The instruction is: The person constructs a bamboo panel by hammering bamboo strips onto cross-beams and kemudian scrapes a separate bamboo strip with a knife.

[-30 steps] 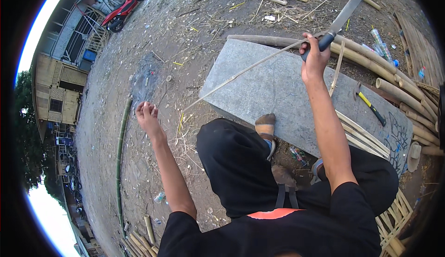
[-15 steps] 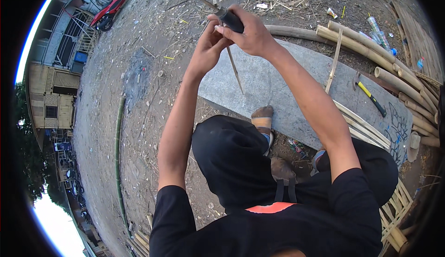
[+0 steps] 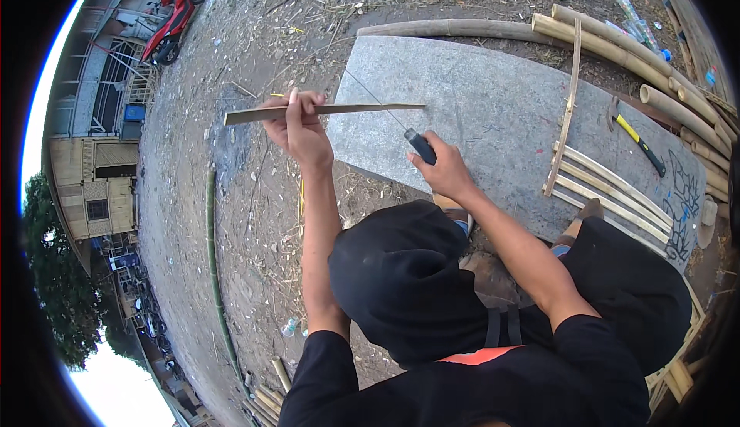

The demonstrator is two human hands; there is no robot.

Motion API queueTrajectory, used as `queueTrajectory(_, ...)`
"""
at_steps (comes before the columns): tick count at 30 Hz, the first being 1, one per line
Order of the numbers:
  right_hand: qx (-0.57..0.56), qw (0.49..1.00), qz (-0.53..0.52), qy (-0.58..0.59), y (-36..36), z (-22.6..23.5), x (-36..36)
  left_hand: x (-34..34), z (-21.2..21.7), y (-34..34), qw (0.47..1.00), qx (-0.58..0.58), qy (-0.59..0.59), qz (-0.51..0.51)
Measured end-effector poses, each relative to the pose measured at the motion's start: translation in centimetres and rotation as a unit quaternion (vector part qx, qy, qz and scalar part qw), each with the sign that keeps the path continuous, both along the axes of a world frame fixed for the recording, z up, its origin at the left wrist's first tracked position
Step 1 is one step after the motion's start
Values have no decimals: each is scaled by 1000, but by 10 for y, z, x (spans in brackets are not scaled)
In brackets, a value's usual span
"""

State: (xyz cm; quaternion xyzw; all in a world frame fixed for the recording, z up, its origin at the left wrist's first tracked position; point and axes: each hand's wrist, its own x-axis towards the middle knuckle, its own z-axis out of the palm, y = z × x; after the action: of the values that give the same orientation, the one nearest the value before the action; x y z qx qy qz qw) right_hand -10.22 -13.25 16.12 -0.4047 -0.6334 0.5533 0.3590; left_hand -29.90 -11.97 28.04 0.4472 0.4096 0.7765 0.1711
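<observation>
- A person crouched over bare ground grips a thin bamboo strip in the left hand; the fingers are clenched round it near its middle, thumb up over the top edge.
- The strip's long axis runs nearly level, left to right across the view; its left end juts out over the dirt, its right end reaches over the near-left corner of a grey stone slab.
- The right hand is closed on the dark handle of a knife; the thin blade slants up and left from the hand and meets the strip just right of the left hand's fingers; whether the edge has bitten in cannot be told.
- So the strip lies above and to the left of the knife hand, which is the nearer of the two to the slab.
- Bamboo poles line the slab's far edge; a hammer with a yellow and black handle lies near its right end, beside split slats.
</observation>
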Motion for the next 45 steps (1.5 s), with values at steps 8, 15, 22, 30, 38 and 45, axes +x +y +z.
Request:
queueTrajectory(8,-20,994,102,25,-2,17,-13,-9,-8,-13,992,-39,-117,-30)
queueTrajectory(15,-5,997,27,-69,2,-54,-23,-8,-9,-10,994,-34,-95,33)
queueTrajectory(22,4,996,76,-54,-6,5,-31,1,-4,-15,990,-57,-66,112)
queueTrajectory(30,-16,987,58,-150,15,-46,-22,3,-10,-16,986,-61,-87,132)
queueTrajectory(38,-36,987,26,-156,11,-82,-21,15,-3,-10,980,-49,-85,174)
queueTrajectory(45,-44,986,65,-149,14,-35,-23,24,0,-11,977,-63,-64,193)
